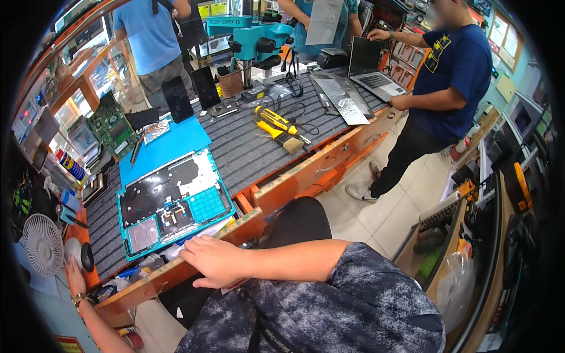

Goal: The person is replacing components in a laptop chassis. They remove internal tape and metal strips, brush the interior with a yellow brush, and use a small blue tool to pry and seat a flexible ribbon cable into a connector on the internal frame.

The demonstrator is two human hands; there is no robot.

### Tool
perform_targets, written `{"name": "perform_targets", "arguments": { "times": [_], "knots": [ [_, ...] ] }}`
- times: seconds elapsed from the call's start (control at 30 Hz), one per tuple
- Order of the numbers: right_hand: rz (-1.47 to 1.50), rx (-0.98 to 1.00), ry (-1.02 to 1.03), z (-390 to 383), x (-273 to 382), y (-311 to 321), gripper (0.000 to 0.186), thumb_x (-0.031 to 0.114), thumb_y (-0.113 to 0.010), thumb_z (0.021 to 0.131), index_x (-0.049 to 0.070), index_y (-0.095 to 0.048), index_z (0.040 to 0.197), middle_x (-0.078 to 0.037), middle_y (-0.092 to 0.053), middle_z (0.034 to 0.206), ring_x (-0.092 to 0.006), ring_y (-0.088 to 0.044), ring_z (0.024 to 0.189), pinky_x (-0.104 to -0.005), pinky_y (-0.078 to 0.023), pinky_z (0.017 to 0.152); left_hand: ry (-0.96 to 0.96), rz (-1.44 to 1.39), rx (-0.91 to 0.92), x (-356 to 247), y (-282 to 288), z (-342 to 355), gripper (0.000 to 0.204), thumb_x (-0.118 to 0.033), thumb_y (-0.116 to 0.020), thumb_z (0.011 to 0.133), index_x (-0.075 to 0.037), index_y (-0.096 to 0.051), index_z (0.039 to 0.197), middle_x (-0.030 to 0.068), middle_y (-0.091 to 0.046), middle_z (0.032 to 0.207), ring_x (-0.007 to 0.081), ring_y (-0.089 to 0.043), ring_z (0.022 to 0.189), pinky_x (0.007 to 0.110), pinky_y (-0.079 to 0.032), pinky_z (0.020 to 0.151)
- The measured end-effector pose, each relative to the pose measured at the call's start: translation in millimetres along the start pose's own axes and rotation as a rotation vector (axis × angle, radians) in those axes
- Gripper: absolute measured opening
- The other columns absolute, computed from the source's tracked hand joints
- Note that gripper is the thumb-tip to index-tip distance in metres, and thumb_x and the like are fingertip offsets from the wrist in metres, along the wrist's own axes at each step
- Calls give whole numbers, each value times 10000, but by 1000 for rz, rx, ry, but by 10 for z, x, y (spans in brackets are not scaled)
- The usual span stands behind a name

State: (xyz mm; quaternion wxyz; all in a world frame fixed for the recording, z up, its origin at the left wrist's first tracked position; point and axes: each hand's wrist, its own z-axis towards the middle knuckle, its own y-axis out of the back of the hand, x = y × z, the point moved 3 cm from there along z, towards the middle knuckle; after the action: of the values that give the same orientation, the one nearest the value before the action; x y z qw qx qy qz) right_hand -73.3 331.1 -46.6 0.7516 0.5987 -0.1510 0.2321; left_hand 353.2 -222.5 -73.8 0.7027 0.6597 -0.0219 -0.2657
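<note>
My right hand (215,259) lies across the front board of an open wooden drawer (134,292), fingers apart and thumb on the near side. Its fingertips are close to the lower edge of a teal-rimmed laptop chassis (176,197), which lies on the bench with black inner panels and loose ribbon cables showing. At the far left, my left hand (75,277) reaches up with fingers stretched out beside the base of a small white fan (43,244). A round black piece (87,257) sits next to those fingers. Neither hand appears to hold anything.
A blue mat (168,147) lies under the chassis; a green circuit board (112,126) leans beyond it. Yellow-handled screwdrivers (276,120) and a brush (288,142) lie mid-bench. At right, a person (453,76) in dark blue handles an open laptop (376,73).
</note>
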Motion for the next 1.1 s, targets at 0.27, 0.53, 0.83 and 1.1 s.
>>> {"name": "perform_targets", "arguments": {
  "times": [0.27, 0.53, 0.83, 1.1],
  "knots": [
    [77, 22, -4, -180, 123, -8, 752, 535, -810, 1004, -108, -662, 1366, -266, -677, 1300, -439, -646, 1283, -525, -492, 1145, -40, -86, -29, -37, 190, 120, 727, -557, -522, 1220, 79, -680, 1536, 328, -678, 1553, 451, -639, 1460, 470, -458, 1243],
    [277, 228, 82, -408, 149, 34, 608, 483, -778, 1049, -64, -712, 1305, -264, -703, 1234, -466, -691, 1212, -558, -557, 1074, -457, -44, 125, -2362, 396, -1164, 253, -189, -826, 1026, 59, -788, 1000, 200, -791, 867, 328, -787, 800, 424, -586, 738],
    [55, 249, -51, -450, 119, -15, 327, 301, -778, 1046, 46, -760, 1251, -207, -789, 1191, -420, -757, 1191, -552, -615, 994, -1076, 169, 583, -4188, -389, -2641, 437, -308, -997, 822, -87, -753, 1109, 125, -759, 1007, 369, -791, 874, 481, -640, 755],
    [13, 247, -122, -489, 153, 27, 263, 282, -757, 1052, 84, -782, 1223, -185, -848, 1046, -435, -830, 1016, -587, -638, 850, -1188, 326, 552, -4358, -727, -2593, 400, -363, -923, 902, -111, -696, 1114, 159, -768, 1109, 407, -796, 945, 532, -644, 802]
  ]
}}
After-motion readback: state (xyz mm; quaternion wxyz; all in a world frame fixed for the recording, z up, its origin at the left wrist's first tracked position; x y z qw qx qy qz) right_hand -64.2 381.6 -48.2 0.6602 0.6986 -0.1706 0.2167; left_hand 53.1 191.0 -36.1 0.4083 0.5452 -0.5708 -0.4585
